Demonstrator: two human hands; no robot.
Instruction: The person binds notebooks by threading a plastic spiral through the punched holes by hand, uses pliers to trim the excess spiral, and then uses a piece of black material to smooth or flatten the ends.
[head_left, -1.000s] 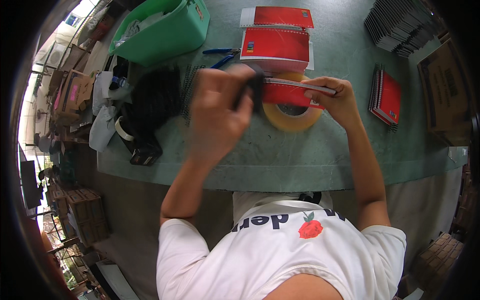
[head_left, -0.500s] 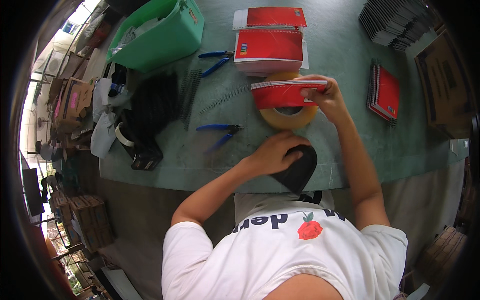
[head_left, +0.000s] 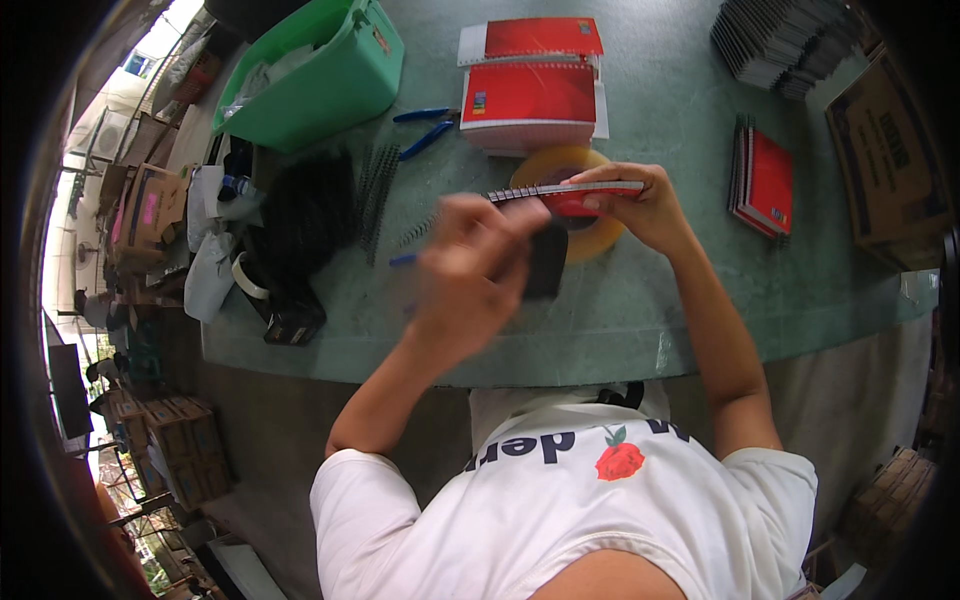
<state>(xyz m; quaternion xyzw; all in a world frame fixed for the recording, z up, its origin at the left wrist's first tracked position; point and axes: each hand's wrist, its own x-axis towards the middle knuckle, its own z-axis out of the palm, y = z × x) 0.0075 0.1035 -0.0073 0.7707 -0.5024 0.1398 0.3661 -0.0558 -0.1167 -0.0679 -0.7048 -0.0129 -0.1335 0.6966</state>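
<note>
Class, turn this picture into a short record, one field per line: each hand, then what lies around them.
Left hand: blurred; appears to hold a dark pad
Right hand: holds a red notebook near its right end
Binding: coil at the notebook's left end
Beneath notebook: tape roll, on green table
Far side: stacked red booklets
Left side: green bin, loose coils, blue pliers
Right side: coil-bound notebooks, cardboard box
</note>
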